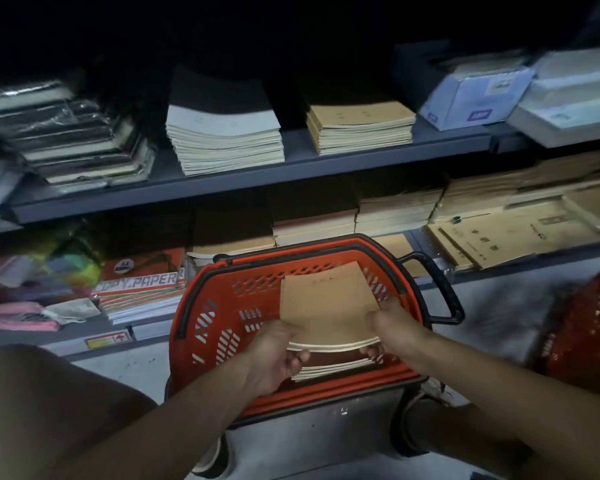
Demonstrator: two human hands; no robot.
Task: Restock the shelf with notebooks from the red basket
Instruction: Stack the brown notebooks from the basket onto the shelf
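Both hands grip a thin bundle of brown-covered notebooks point(326, 303) over the red basket point(201, 317), which sits on the floor in front of the shelf point(222, 188). The left hand point(274, 355) holds the bundle's near-left corner, thumb on the top cover and fingers curled underneath; the right hand point(392, 327) clamps the near-right edge the same way. The bundle is tilted, its far edge raised above the basket's rim. More notebooks point(329, 370) lie stacked in the basket below it. On the shelf above stand 2 neat piles: a pale-covered stack point(222, 140) and, to its right, a brown-covered stack point(361, 128). A copy-paper pack point(142, 275) lies on the lower level, left of the basket.
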